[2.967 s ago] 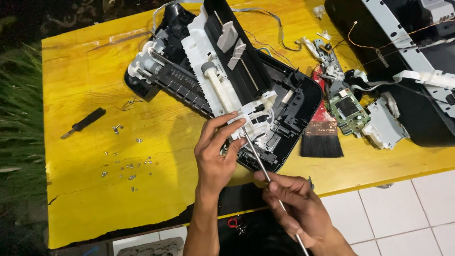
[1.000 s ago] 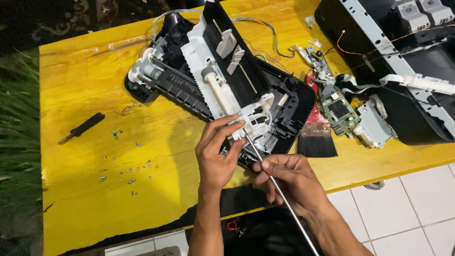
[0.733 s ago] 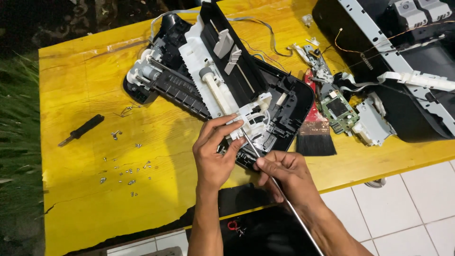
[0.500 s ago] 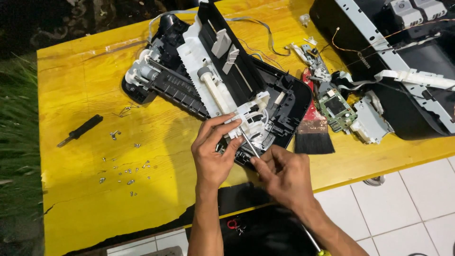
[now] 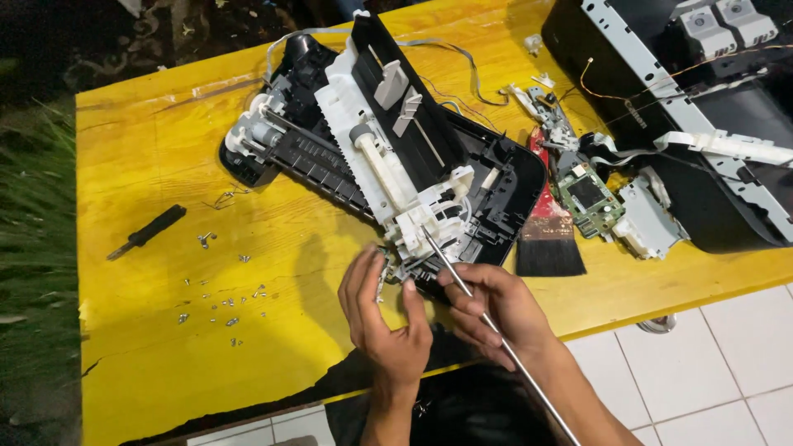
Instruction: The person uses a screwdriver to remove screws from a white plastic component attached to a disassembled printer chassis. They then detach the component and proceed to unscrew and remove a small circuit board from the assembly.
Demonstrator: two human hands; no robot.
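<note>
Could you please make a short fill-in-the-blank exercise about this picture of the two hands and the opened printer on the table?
1. The right hand holds a long metal ____ whose tip touches the white part of the opened printer.
2. The table is painted ____.
3. A black-bristled ____ lies to the right of the printer, beside the green circuit board.
4. The small loose screws lie to the ____ of the left hand.

Missing words: screwdriver; yellow; brush; left

Head view, steeply down, seemingly close
</note>
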